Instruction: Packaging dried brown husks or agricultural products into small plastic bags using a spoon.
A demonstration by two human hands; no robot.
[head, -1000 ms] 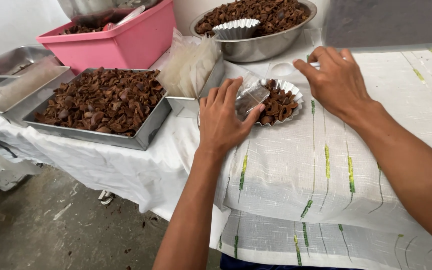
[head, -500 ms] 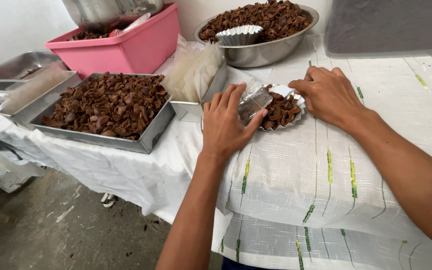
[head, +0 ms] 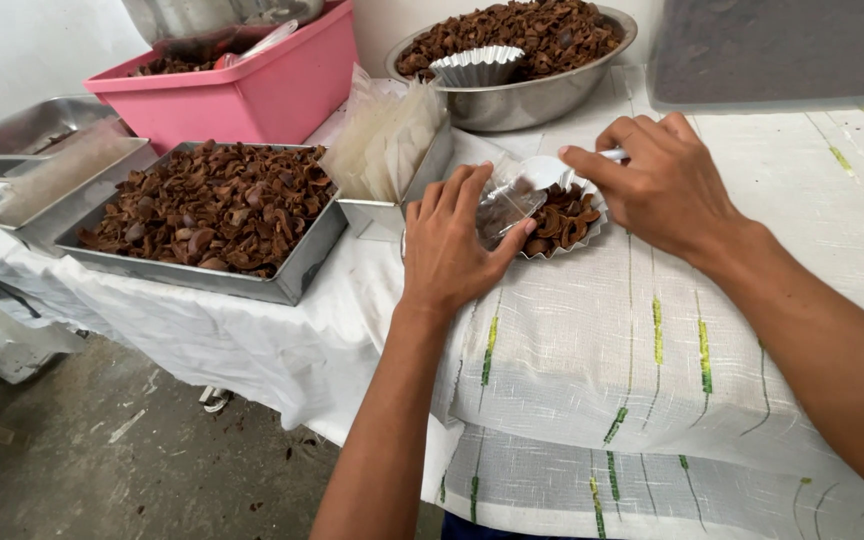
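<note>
Left hand [head: 449, 245] fingers pinching clear small bag [head: 508, 205] open at fluted foil dish [head: 562, 222], mid-counter; right hand [head: 664, 185] closed on white spoon [head: 552, 168], 12 o'clock above brown pieces, for scooping

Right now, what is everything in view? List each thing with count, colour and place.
fluted dish: 1, silver, between the hands, holds brown pieces
clear bag: 1, in left hand
spoon: 1, white, under right hand
tray: 1, steel, left, full of brown pieces
bag holder: 1, steel, beside tray
bowl: 1, steel, back, a fluted cup on its brown pieces
tub: 1, pink, back left
cloth: 1, white, green dashes
left hand: holds bag
right hand: on spoon
</note>
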